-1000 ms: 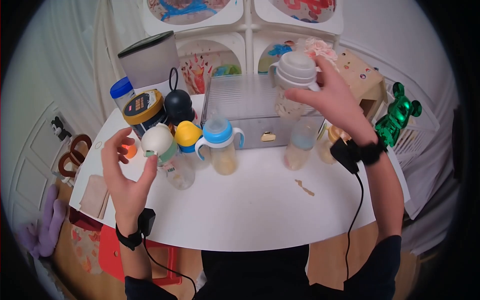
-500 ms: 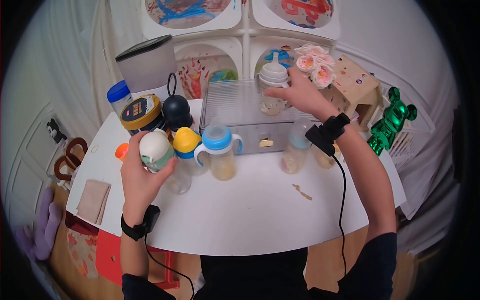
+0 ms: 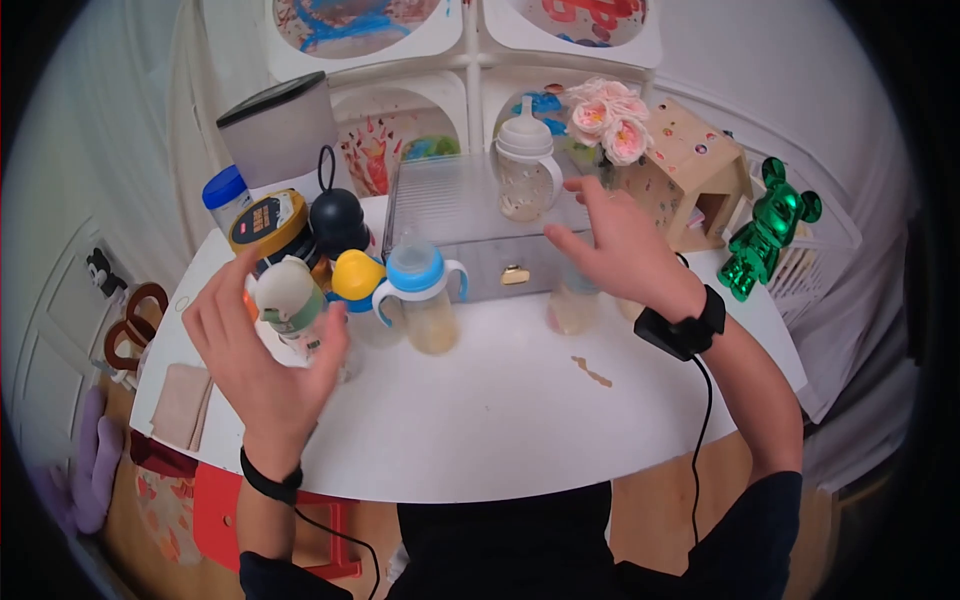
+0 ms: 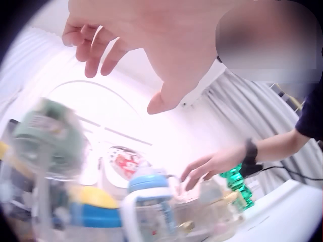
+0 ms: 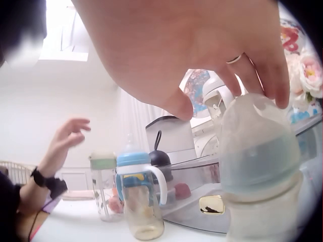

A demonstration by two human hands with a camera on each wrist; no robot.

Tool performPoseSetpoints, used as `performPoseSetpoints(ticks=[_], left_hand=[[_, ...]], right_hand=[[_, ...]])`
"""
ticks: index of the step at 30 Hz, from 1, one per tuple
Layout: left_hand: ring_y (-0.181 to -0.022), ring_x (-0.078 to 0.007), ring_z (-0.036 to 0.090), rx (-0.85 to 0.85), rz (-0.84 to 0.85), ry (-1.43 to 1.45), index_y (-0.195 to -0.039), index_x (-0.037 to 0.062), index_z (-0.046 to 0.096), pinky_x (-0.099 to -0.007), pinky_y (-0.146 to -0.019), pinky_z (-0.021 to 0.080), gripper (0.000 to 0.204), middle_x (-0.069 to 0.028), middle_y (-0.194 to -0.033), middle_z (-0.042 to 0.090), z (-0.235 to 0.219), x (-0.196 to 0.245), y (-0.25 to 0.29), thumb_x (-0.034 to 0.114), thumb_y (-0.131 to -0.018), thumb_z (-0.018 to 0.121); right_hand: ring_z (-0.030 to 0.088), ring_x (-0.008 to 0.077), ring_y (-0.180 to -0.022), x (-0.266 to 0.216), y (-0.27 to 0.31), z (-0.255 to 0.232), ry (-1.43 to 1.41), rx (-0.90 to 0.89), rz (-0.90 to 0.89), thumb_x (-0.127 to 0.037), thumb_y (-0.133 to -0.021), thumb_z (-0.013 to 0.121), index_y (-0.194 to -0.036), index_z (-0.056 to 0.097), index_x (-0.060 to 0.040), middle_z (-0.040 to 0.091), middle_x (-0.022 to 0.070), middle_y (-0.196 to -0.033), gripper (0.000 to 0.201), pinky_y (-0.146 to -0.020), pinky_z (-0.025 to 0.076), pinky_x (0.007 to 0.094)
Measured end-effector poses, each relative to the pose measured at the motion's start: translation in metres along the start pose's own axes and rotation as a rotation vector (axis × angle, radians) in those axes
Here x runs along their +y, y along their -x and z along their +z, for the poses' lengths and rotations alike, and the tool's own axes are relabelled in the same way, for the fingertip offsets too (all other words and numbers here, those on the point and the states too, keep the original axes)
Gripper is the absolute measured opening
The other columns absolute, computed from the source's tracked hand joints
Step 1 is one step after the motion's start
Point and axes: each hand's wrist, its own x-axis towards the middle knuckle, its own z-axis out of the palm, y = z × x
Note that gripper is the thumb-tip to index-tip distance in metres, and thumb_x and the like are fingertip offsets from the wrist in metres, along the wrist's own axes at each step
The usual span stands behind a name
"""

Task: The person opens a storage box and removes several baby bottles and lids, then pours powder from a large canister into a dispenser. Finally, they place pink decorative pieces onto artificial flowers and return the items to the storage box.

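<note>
A white-topped bottle with side handles (image 3: pixel 525 172) stands upright on the clear drawer box (image 3: pixel 420 195). My right hand (image 3: pixel 632 245) is just right of it, fingers reaching loosely forward and holding nothing. In the right wrist view this hand (image 5: pixel 197 45) is above a bottle with a clear domed cap (image 5: pixel 260 146). My left hand (image 3: pixel 262 350) has its fingers and thumb spread, close to a bottle with a white and green lid (image 3: pixel 288 295). The left wrist view shows that lid (image 4: pixel 50 133) apart from the fingers. To its right are a yellow-topped bottle (image 3: pixel 358 275) and a blue-collared handled bottle (image 3: pixel 425 300).
Behind the left bottles stand a dark round container with a loop (image 3: pixel 338 220), a gold-lidded tub (image 3: pixel 268 225) and a blue-capped jar (image 3: pixel 226 190). Pink flowers (image 3: pixel 610 115), a wooden house (image 3: pixel 690 165) and a shiny green bear figure (image 3: pixel 770 230) line the right. A folded cloth (image 3: pixel 182 405) lies left.
My right hand has set the white-topped bottle on the drawer box, let go and drawn back to the right. My left hand moved in around the green-lidded bottle, then spread its fingers again.
</note>
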Motion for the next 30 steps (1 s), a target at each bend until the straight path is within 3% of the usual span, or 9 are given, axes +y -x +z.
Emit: performPoseSetpoints(ticks=[1, 3, 6, 10, 14, 18, 21, 24, 30], left_hand=[[-0.119, -0.0374, 0.061, 0.003, 0.055, 0.047, -0.144, 0.0041, 0.063, -0.0454, -0.101, 0.051, 0.079, -0.0151, -0.130, 0.069, -0.006, 0.015, -0.004, 0.027, -0.076, 0.096], [-0.123, -0.0378, 0.061, -0.227, 0.063, 0.281, -0.143, 0.0011, 0.063, -0.0497, -0.107, 0.049, 0.076, -0.0174, -0.132, 0.068, -0.002, 0.039, -0.011, 0.025, -0.077, 0.093], [-0.117, -0.0377, 0.063, -0.313, 0.033, 0.267, -0.148, 0.0010, 0.059, -0.0472, -0.103, 0.053, 0.084, -0.0176, -0.135, 0.066, 0.036, 0.054, -0.016, 0.030, -0.079, 0.095], [-0.113, -0.0368, 0.064, -0.386, -0.001, 0.241, -0.149, 0.0030, 0.058, -0.0456, -0.095, 0.056, 0.085, -0.0165, -0.129, 0.065, 0.077, 0.060, -0.011, 0.035, -0.081, 0.097], [-0.109, -0.0367, 0.065, -0.364, -0.044, 0.295, -0.135, 0.0051, 0.062, -0.0465, -0.088, 0.056, 0.070, -0.0152, -0.117, 0.062, 0.082, 0.062, -0.013, 0.033, -0.081, 0.096], [-0.107, -0.0403, 0.064, -0.384, -0.073, 0.383, -0.122, 0.0052, 0.061, -0.0494, -0.084, 0.054, 0.058, -0.0175, -0.112, 0.060, 0.073, 0.056, -0.006, 0.027, -0.080, 0.094], [-0.094, -0.0405, 0.070, -0.396, -0.140, 0.499, -0.122, 0.0063, 0.059, -0.0483, -0.080, 0.056, 0.056, -0.0172, -0.107, 0.066, 0.060, 0.051, 0.002, 0.026, -0.082, 0.092], [-0.090, -0.0403, 0.072, -0.395, -0.163, 0.484, -0.122, 0.0068, 0.058, -0.0462, -0.078, 0.058, 0.057, -0.0172, -0.105, 0.067, 0.038, 0.046, 0.016, 0.025, -0.081, 0.094], [-0.097, -0.0371, 0.076, -0.398, -0.293, 0.492, -0.129, 0.0051, 0.059, -0.0416, -0.084, 0.060, 0.067, -0.0175, -0.112, 0.070, 0.002, 0.025, 0.046, 0.025, -0.078, 0.098]], right_hand=[[0.068, 0.0467, -0.111, -0.002, 0.010, 0.001, 0.051, 0.046, -0.041, -0.041, -0.100, 0.076, -0.146, 0.054, 0.0051, 0.075, 0.0287, -0.113, 0.069, -0.097, 0.056, 0.0551], [0.067, 0.0461, -0.113, -0.008, 0.025, -0.001, 0.162, 0.142, -0.140, -0.038, -0.098, 0.078, -0.144, 0.055, 0.0036, 0.074, 0.0293, -0.114, 0.067, -0.097, 0.056, 0.0542], [0.068, 0.0460, -0.110, -0.004, 0.035, -0.003, 0.137, -0.038, -0.041, -0.032, -0.094, 0.083, -0.142, 0.054, -0.0011, 0.071, 0.0282, -0.115, 0.064, -0.093, 0.057, 0.0530], [0.070, 0.0460, -0.105, 0.011, 0.042, 0.003, 0.002, -0.134, -0.100, -0.031, -0.089, 0.087, -0.138, 0.053, -0.0046, 0.066, 0.0253, -0.112, 0.065, -0.088, 0.058, 0.0527], [0.071, 0.0465, -0.099, 0.008, 0.054, -0.011, 0.039, -0.185, -0.045, -0.030, -0.087, 0.089, -0.136, 0.051, -0.0047, 0.066, 0.0234, -0.111, 0.067, -0.086, 0.058, 0.0531], [0.072, 0.0480, -0.098, 0.006, 0.080, -0.034, 0.112, -0.196, -0.003, -0.030, -0.087, 0.090, -0.135, 0.050, -0.0041, 0.068, 0.0238, -0.115, 0.068, -0.085, 0.059, 0.0526], [0.073, 0.0486, -0.100, -0.001, 0.099, -0.054, 0.142, -0.231, 0.193, -0.031, -0.087, 0.090, -0.135, 0.050, -0.0037, 0.069, 0.0255, -0.120, 0.069, -0.086, 0.060, 0.0522], [0.073, 0.0482, -0.101, 0.020, 0.119, -0.059, 0.210, -0.147, 0.223, -0.031, -0.086, 0.092, -0.134, 0.049, -0.0024, 0.069, 0.0275, -0.124, 0.071, -0.086, 0.061, 0.0530], [0.074, 0.0485, -0.103, 0.058, 0.124, -0.064, 0.269, -0.056, 0.317, -0.031, -0.083, 0.096, -0.134, 0.047, -0.0011, 0.069, 0.0295, -0.125, 0.076, -0.087, 0.060, 0.0532]])
